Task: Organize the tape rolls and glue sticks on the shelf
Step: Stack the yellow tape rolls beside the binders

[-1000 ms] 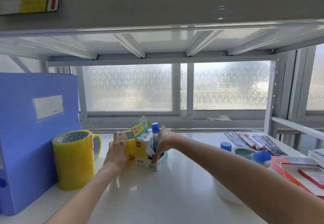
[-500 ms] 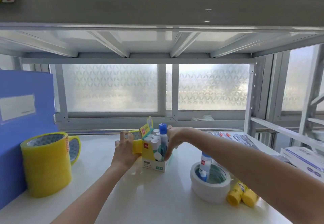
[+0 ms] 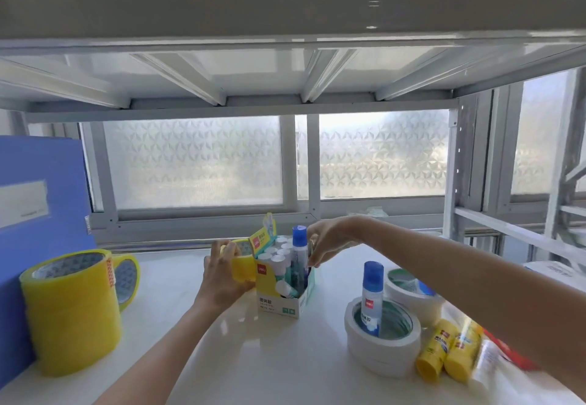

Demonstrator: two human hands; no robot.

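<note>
Glue sticks (image 3: 277,260) upright in box (image 3: 279,301) on shelf (image 3: 253,369), red "deli" logo — left hand (image 3: 222,281) grips yellow tape (image 3: 242,266) just beside it; right hand (image 3: 326,242) curled at box rim, hold unclear.

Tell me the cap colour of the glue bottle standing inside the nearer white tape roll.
The cap is blue; the head view shows it best.

Left hand (image 3: 222,277) curled — right hand (image 3: 328,241) fingers downward

My left hand (image 3: 222,281) grips a yellow tape roll (image 3: 242,267) against the glue stick box (image 3: 279,301); my right hand (image 3: 329,242) grips its right edge; a glue bottle (image 3: 371,296) stands inside a white tape roll (image 3: 377,352).
</note>
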